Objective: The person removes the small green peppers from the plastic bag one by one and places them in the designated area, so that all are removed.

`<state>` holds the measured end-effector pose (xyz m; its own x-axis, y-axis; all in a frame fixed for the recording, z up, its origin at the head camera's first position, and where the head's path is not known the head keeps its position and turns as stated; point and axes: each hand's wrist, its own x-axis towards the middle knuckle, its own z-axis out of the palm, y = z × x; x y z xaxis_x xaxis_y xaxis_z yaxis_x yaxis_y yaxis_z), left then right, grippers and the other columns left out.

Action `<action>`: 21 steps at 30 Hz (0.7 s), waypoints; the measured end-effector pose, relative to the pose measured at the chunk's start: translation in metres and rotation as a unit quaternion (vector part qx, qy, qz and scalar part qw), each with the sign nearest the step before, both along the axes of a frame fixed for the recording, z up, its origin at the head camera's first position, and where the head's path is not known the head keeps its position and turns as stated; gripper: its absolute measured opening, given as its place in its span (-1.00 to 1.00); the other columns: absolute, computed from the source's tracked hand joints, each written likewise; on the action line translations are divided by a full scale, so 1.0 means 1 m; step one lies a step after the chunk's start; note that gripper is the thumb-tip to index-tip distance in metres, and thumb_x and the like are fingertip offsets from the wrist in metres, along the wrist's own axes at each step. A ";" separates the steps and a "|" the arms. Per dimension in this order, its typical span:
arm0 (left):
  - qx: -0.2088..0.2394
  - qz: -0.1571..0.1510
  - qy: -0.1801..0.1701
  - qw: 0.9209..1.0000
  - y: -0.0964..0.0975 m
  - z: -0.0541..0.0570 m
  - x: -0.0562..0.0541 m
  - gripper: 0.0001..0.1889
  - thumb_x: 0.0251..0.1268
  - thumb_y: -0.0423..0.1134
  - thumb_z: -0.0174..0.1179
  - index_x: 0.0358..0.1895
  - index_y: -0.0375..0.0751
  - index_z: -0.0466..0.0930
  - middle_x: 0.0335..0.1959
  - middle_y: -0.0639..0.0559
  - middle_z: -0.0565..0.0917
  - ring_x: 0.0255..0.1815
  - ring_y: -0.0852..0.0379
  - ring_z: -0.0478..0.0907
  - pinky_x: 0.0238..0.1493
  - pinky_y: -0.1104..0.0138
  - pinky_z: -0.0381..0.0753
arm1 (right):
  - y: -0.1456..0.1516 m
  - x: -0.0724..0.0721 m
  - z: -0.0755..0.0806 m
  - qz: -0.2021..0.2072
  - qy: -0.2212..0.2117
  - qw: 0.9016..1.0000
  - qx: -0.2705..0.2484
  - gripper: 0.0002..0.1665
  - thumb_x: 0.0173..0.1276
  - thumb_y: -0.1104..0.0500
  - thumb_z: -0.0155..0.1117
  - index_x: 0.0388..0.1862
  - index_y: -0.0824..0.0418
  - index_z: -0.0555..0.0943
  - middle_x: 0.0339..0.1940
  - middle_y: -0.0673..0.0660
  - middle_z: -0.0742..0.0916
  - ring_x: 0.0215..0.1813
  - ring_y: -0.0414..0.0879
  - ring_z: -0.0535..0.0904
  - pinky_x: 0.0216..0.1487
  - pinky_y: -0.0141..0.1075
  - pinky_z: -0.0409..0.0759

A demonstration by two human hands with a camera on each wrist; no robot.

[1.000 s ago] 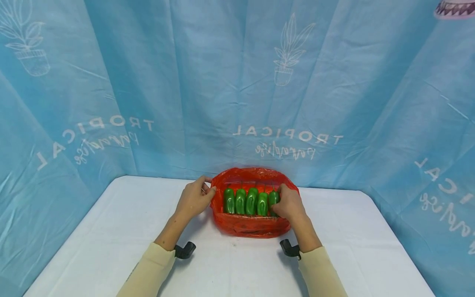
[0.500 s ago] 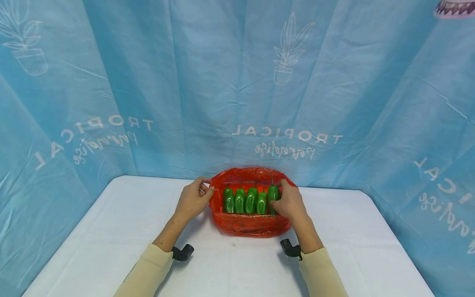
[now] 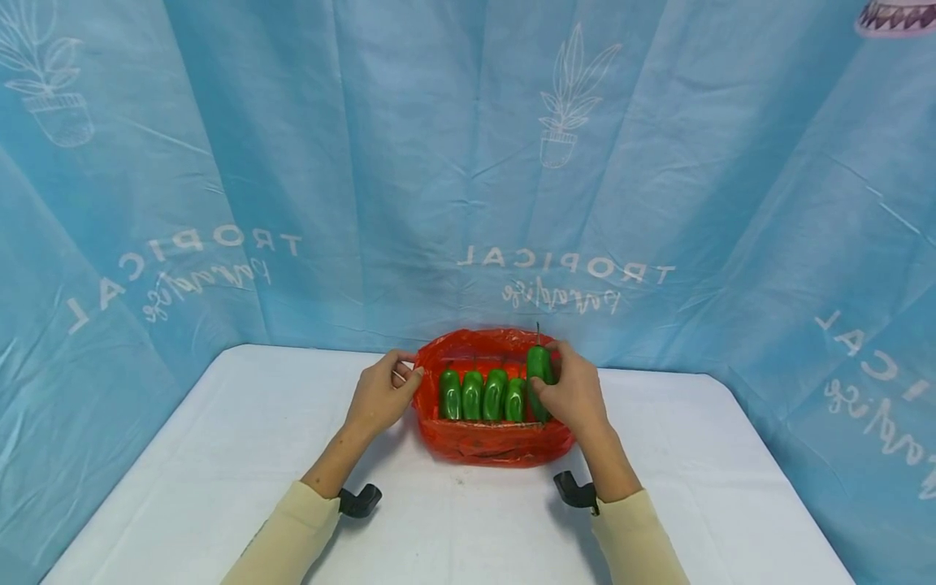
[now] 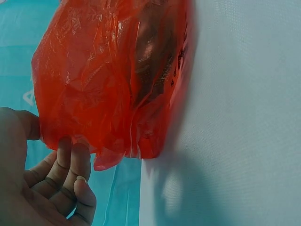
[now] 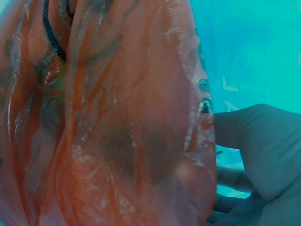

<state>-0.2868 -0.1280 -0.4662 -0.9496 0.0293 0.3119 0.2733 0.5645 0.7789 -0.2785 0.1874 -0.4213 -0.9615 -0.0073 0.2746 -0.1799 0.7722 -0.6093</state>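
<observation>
A red plastic bag [image 3: 497, 448] lies with its mouth spread wide near the back of the table. Inside it several green peppers [image 3: 472, 396] stand side by side in a row. My right hand [image 3: 578, 390] grips another green pepper [image 3: 539, 366] at the row's right end, its stem pointing away and its top higher than the others. At the bag's left rim my left hand [image 3: 383, 390] pinches the plastic between thumb and fingers. The left wrist view shows those fingers [image 4: 80, 162] at the bag's edge. In the right wrist view the bag [image 5: 141, 94] hides the pepper and fingertips.
The white table [image 3: 468, 536] ends just behind the bag. Blue printed curtains [image 3: 468, 162] hang at the back and both sides. A black wrist mount [image 3: 358, 500] sits on the left wrist, and another black mount [image 3: 574, 490] on the right.
My right hand has raised the rightmost pepper up out of line with the row, its stem now reaching the bag's far rim. The left hand has stayed almost still at the bag.
</observation>
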 end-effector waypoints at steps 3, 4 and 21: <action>0.001 0.001 0.001 1.000 0.001 0.000 0.001 -0.67 0.52 -0.11 0.26 0.18 -0.22 0.65 -0.29 0.00 0.70 -0.38 0.13 0.62 -0.35 0.25 0.61 | 0.002 0.002 0.002 -0.003 0.015 1.000 -0.016 -0.30 0.29 0.18 0.54 0.37 0.27 0.52 -0.08 0.26 0.77 -0.11 0.13 0.71 -0.16 0.02 0.73; 0.001 0.001 0.000 1.000 0.001 0.000 0.001 -0.67 0.52 -0.11 0.26 0.18 -0.22 0.65 -0.29 0.00 0.70 -0.38 0.13 0.62 -0.35 0.25 0.61 | 0.002 0.002 0.003 -0.003 0.020 1.000 -0.022 -0.30 0.30 0.18 0.54 0.39 0.26 0.52 -0.07 0.26 0.77 -0.10 0.13 0.72 -0.15 0.02 0.74; -0.004 0.003 0.000 1.000 0.001 -0.001 0.001 -0.68 0.51 -0.13 0.26 0.17 -0.22 0.65 -0.28 0.00 0.69 -0.36 0.10 0.60 -0.35 0.25 0.63 | 0.013 0.006 0.012 0.001 0.031 0.998 -0.054 -0.33 0.38 0.16 0.46 0.45 0.20 0.55 0.01 0.28 0.77 -0.08 0.15 0.78 -0.10 0.06 0.77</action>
<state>-0.2857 -0.1270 -0.4667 -0.9499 0.0259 0.3113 0.2695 0.5722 0.7746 -0.2727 0.2008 -0.4096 -0.9425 0.0235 0.3334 -0.2216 0.7028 -0.6760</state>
